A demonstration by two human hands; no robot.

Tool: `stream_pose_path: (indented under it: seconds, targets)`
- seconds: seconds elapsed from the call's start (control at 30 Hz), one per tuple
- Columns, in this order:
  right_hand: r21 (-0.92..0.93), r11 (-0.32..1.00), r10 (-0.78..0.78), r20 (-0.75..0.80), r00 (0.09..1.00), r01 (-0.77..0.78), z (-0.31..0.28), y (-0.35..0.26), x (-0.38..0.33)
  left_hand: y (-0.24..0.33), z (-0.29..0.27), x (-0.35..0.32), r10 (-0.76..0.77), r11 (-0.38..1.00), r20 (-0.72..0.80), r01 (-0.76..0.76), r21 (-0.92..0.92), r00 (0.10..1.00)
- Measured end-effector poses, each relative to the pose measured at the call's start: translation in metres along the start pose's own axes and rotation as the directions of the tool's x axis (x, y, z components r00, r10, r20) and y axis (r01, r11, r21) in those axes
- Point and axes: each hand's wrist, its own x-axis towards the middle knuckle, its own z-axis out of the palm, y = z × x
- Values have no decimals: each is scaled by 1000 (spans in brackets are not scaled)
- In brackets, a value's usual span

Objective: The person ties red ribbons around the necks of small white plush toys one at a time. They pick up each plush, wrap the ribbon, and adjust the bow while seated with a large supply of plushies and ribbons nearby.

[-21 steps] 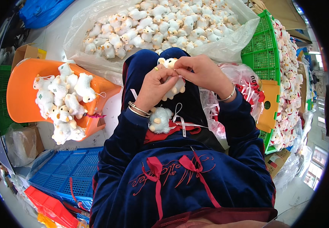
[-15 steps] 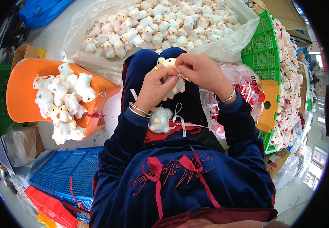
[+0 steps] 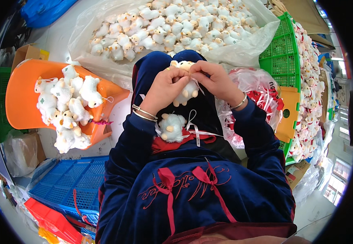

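A small white plush sheep [image 3: 186, 92] rests over my lap between my two hands, its cream head pointing away from me. My left hand [image 3: 169, 86] and my right hand [image 3: 216, 82] meet at its neck, the fingertips of both pinched on a thin ribbon there. One pale end of that ribbon [image 3: 200, 84] hangs out below my right fingers; most of it is hidden by the fingers. Closer to my waist lies a second plush sheep [image 3: 171, 127], with a white cord loop [image 3: 191, 116] beside it and red fabric [image 3: 164, 144] under it.
On the left, an orange chair [image 3: 19, 97] bears several plush sheep [image 3: 64, 94]. Ahead is a clear plastic bag [image 3: 81, 44] full of plush toys. To the right sit a bag of red-and-white pieces [image 3: 262, 91] and a green crate [image 3: 280, 46]. Blue crates [image 3: 70, 179] stand lower left.
My hands have drawn together at the sheep's neck, the left wrist shifting slightly left and the right hand lowering a little. The second sheep lies where it was.
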Motion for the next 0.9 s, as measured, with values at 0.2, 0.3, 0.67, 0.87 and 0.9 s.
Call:
stream_pose_path:
  seconds: [0.2,0.3,0.67,0.87,0.9]
  targets:
    - [-102,982,-145,156,977,162,-7,0,2,-6,-5,3,-12,989,38,18,-146,999]
    - [-144,972,-168,147,975,189,-6,0,2,-6,-5,3,-16,992,41,21,-125,999]
    - [57,935,353,-52,934,-350,-12,-20,1,-1,-6,-1,-22,994,57,28,-108,998]
    - [146,938,308,72,949,-316,-14,-22,-3,-6,-5,-2,-26,991,75,36,-128,997]
    - [162,940,295,46,954,-299,-12,-22,-3,-7,-5,-2,-25,991,75,35,-128,997]
